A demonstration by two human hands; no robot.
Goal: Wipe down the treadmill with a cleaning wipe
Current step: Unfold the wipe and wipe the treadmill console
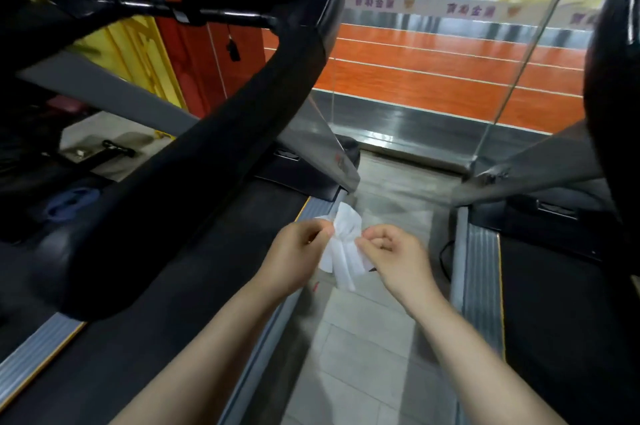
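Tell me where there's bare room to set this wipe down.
Bare patches: the tiled floor strip between the two treadmills' side rails, and the left treadmill's belt below its handrail. Both hands crowd the wipe above the left treadmill's side rail.

Blurred Chinese characters on banner [433, 9]

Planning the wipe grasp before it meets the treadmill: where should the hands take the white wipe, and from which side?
The wipe hangs bunched and creased between the left hand and right hand, which pinch it mid-height. Probably best to grip the two opposite side edges, one hand coming from each side, and pull apart: its middle is gathered while the top and bottom flare loose.
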